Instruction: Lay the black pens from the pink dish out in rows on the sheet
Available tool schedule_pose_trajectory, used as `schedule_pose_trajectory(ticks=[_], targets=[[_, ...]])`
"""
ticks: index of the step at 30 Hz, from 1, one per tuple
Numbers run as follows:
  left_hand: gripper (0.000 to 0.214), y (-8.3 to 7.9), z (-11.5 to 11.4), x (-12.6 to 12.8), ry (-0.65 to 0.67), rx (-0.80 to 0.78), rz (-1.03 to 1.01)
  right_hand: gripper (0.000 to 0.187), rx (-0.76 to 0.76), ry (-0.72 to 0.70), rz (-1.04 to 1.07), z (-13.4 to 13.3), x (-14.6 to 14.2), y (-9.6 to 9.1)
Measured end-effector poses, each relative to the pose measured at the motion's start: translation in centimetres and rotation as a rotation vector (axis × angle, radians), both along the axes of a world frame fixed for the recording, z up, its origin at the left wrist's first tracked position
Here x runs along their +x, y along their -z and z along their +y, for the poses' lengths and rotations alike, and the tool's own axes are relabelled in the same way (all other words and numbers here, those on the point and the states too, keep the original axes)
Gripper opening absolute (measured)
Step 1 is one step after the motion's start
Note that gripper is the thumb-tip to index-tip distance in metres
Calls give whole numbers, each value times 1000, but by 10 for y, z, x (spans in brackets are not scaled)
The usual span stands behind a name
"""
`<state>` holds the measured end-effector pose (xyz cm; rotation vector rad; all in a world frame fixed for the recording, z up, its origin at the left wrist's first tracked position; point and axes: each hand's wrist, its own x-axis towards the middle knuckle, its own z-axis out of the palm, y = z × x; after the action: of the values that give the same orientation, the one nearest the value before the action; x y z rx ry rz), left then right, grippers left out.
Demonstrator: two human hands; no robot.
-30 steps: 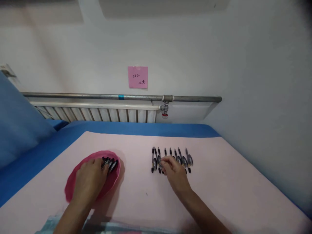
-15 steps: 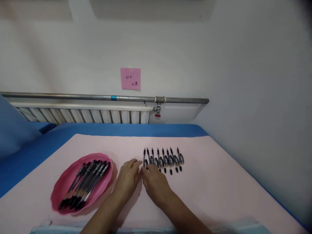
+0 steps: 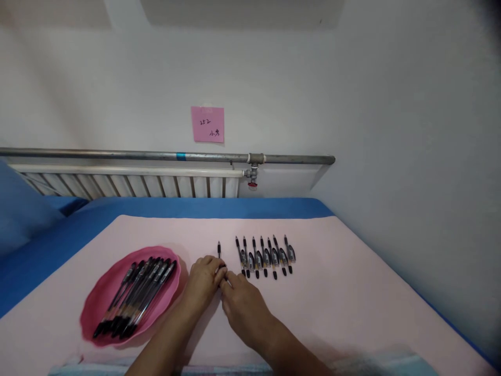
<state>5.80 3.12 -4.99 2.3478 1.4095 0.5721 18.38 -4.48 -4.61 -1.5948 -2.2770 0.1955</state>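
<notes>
A black pen (image 3: pixel 219 247) without its cap points its tip away from me, upper part showing past my left hand (image 3: pixel 203 282). The fingers of that hand are closed on the pen's barrel. Against its fingertips press the closed fingers of my right hand (image 3: pixel 242 303); whatever they pinch is hidden. To the right lies a row of several uncapped pens (image 3: pixel 253 243), tips pointing away, with loose black caps (image 3: pixel 267 257) beside or between them. Capped pens (image 3: pixel 136 297) lie heaped in a pink oval tray (image 3: pixel 92 308) on the left.
A pink sheet (image 3: pixel 344 303) covers the blue table (image 3: pixel 203 208). Behind it are a white radiator (image 3: pixel 168 185), a metal pipe (image 3: pixel 219 156) and a red-handled valve (image 3: pixel 252 185). A pink note (image 3: pixel 207 124) is stuck to the wall, which runs close along the right side.
The leftmost uncapped pen has moved left, away from the row, with my hands. The cap by it no longer shows. Both hands have shifted slightly left and closed together.
</notes>
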Motion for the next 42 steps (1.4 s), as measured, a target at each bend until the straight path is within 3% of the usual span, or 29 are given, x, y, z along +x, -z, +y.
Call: schedule_pose_trajectory(ticks=[4,11,17,25,30,33,37,39,42], targets=[[22,-2,-1,1,-18,-39,-3,25,-44,14,90,0,3,0],[19,-3,-7,3,-46,-133,14,21,-85,201,268,10,7,1],[18,-9,-20,0,-62,-218,37,17,-96,170,166,10,5,1],[19,-17,-14,5,-234,-214,89,27,-111,132,77,3,3,-2],[10,-18,-16,2,-277,-218,74,13,-163,207,93,2,9,-1],[8,-15,-24,-3,-247,-241,-49,12,-139,284,369,10,21,-11],[13,-13,-36,-4,-169,-298,-258,14,-266,494,1186,24,41,-30],[14,-16,-41,-3,-152,-323,-350,17,-333,523,1499,28,47,-36],[15,-24,-48,0,-123,-418,-499,22,-332,494,1663,29,47,-39]])
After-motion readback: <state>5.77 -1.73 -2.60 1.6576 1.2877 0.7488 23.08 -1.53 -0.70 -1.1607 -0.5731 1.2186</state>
